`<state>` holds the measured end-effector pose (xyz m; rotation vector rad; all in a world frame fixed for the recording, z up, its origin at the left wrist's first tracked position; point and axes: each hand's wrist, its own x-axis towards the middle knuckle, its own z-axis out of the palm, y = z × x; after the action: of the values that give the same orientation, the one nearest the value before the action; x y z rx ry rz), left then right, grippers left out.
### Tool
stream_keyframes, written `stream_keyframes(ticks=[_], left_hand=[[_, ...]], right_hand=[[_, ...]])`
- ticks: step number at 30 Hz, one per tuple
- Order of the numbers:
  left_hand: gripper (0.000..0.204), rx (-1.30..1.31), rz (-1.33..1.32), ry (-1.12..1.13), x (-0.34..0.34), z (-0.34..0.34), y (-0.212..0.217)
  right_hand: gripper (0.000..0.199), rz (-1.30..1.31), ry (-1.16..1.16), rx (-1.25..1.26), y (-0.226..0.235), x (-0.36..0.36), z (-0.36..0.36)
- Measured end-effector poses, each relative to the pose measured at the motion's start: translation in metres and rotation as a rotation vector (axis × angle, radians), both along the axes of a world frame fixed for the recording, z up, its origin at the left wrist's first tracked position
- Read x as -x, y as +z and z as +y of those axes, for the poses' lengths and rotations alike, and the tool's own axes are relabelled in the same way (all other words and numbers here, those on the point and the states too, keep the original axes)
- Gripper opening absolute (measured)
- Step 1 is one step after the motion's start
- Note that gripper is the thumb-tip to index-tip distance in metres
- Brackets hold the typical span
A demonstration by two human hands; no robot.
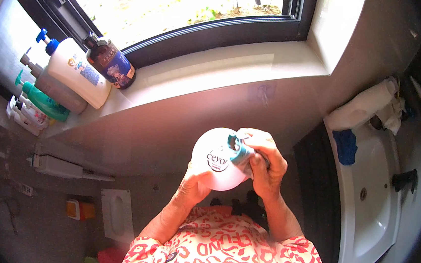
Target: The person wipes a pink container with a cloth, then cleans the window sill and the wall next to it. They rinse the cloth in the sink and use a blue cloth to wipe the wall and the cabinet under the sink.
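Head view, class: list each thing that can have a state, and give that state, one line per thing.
White round container: held up in the left hand, lid side facing the camera.
Teal cloth: bunched in the right hand, pressed on the container.
Pump bottles: upright on the window ledge.
Window: closed as far as shown.
Sink: no water running.
Blue cloth: draped on the sink rim.

Bottles [68, 80] stand on the sill [217, 66], sink [371, 197] at right.
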<state>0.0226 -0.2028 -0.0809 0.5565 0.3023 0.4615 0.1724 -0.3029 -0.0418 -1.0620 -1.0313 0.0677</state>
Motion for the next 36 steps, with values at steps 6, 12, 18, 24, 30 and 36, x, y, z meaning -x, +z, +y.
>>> stream_keyframes(ticks=[6,12,18,24,30,36], left_hand=[[0.073,0.029,-0.029,0.019,-0.011,-0.008,0.013],[0.075,0.040,-0.071,0.010,-0.012,-0.013,0.019],[0.079,-0.024,-0.088,-0.029,-0.006,-0.015,0.020],[0.084,-0.109,-0.006,0.010,0.005,-0.015,0.017],[0.085,-0.158,0.056,-0.004,0.019,-0.012,0.009],[0.085,-0.164,0.124,-0.014,0.018,-0.013,0.003]], right_hand=[[0.016,0.242,0.056,0.254,0.009,-0.004,0.014],[0.028,-0.260,-0.200,0.063,-0.002,0.013,-0.003],[0.034,-0.342,-0.282,0.005,-0.027,0.036,-0.018],[0.024,-0.141,-0.096,0.044,-0.015,0.022,-0.019],[0.014,-0.008,0.149,0.164,0.000,0.008,-0.013],[0.017,0.125,0.135,0.292,0.001,0.009,-0.012]])
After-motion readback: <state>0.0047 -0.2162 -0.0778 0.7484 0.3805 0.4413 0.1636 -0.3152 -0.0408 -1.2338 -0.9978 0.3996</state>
